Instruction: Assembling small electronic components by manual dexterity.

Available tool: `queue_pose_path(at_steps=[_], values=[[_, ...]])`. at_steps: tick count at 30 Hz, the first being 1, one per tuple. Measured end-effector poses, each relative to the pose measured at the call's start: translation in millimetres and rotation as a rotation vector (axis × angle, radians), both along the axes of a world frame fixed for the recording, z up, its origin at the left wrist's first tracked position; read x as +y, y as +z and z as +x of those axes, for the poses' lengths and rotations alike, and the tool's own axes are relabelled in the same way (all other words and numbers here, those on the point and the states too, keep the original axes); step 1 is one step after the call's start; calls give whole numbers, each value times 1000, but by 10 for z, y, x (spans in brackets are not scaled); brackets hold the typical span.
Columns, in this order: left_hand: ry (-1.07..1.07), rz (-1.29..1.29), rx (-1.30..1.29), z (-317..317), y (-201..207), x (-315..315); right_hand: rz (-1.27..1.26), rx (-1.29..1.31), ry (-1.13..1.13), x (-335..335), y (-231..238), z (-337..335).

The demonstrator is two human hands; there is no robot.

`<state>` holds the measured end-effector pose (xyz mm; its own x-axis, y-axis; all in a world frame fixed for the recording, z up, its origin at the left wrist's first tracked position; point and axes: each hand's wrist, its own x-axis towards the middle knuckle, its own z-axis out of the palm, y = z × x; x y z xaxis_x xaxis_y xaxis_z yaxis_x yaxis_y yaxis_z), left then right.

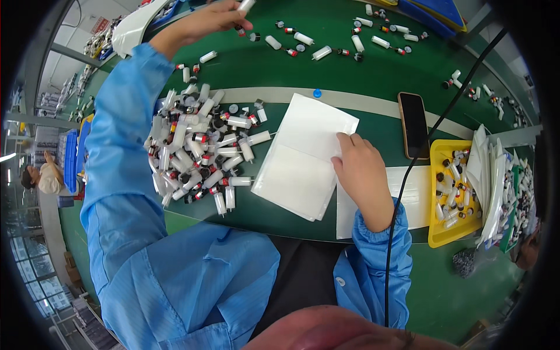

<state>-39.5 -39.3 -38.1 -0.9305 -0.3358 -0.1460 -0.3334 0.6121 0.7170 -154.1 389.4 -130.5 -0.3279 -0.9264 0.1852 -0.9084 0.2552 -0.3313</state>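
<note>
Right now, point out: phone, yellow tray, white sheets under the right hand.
Phone (413,125): head view, middle of its dark screen.
Yellow tray (445,236): head view, bare lower end.
White sheets (300,157): head view, middle of the top face.

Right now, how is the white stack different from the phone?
The white stack is pale and bigger; the phone is dark-screened and smaller. The right hand touches the white stack, but no hand touches the phone. Both lie on the green table.

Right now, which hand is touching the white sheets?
The right hand, at the right edge of the white sheets; the left hand is farther off, holding a white tube.
</note>
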Motion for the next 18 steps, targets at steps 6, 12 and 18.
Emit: queue_pose_path(at_steps=[6, 12, 18], values=[[164, 775, 369, 530, 462, 1498, 121, -2, 44, 53, -39, 10], [118, 1494, 654, 577, 48, 2483, 50, -45, 73, 50, -39, -35], [286, 1745, 542, 15, -649, 2444, 55, -19, 101, -14, -49, -40]])
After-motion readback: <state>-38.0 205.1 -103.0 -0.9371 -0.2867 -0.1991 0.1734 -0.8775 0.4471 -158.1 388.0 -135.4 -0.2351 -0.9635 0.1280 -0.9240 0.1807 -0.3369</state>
